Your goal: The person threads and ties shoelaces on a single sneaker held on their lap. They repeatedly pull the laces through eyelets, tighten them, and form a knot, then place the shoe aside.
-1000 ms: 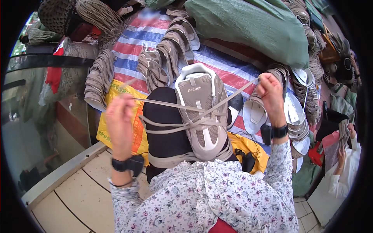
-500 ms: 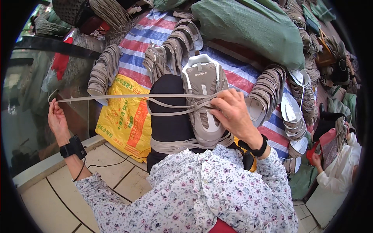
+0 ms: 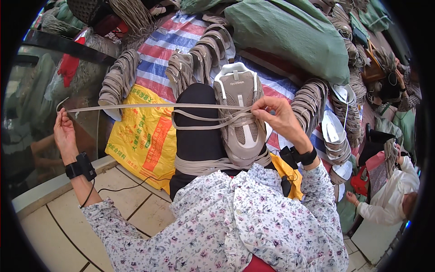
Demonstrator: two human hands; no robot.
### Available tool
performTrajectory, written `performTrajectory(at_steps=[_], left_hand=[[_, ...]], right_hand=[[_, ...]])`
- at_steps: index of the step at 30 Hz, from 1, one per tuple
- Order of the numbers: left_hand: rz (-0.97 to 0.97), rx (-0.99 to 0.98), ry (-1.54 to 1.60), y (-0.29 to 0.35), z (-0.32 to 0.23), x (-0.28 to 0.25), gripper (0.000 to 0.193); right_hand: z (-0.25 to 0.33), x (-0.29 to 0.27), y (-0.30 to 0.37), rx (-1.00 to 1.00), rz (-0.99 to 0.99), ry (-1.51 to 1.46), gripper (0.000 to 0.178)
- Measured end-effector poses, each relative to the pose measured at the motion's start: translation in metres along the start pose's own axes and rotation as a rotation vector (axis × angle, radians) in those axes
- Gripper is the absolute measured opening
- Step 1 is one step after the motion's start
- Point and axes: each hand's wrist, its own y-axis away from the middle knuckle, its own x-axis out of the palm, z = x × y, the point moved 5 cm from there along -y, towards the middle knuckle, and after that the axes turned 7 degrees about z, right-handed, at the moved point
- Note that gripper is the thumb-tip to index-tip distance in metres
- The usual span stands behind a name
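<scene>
In the head view, pinched a flat beige lace (image 3: pixel 149 105) near its end with the left hand (image 3: pixel 65 136) at nine o'clock; likewise narrow of grip, pinched lace with the right hand (image 3: pixel 280 119), between two and three o'clock, at the edge of the grey-brown shoe upper (image 3: pixel 238 95). Rested that upper on the black-trousered lap (image 3: pixel 199 143), toward one o'clock from centre.

Flr at lower L = cream tiles (image 3: pixel 45 240) w/ dk grout lines; a red/wht/blue striped tarp (image 3: pixel 156 50) covers the flr up front. Along L side stands a tinted glass panel (image 3: pixel 38 118) w/ dk top frame (image 3: pixel 68 49) & pale sill (image 3: pixel 59 187) at its base, faint reflections showing. Light's soft & fairly even; pale flat surface (image 3: pixel 376 238), poss. a tabletop, lower R.
</scene>
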Motion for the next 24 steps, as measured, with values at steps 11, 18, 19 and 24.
performTrajectory(at_steps=[11, 18, 19, 24], left_hand=[[-0.197, -0.034, 0.07, -0.045, -0.054, -0.143, 0.028], [-0.061, -0.041, -0.002, -0.048, -0.061, -0.137, 0.03], [-0.082, -0.043, -0.003, -0.049, -0.061, -0.139, 0.03], [-0.049, -0.042, 0.005, -0.058, -0.073, -0.174, 0.029]], right_hand=[[-0.009, -0.001, 0.007, 0.094, 0.083, -0.286, 0.017], [0.006, 0.003, 0.0, -0.045, 0.157, 0.254, 0.012], [0.006, 0.004, 0.0, -0.056, 0.159, 0.236, 0.011], [-0.001, 0.004, 0.003, -0.052, -0.021, -0.073, 0.006]])
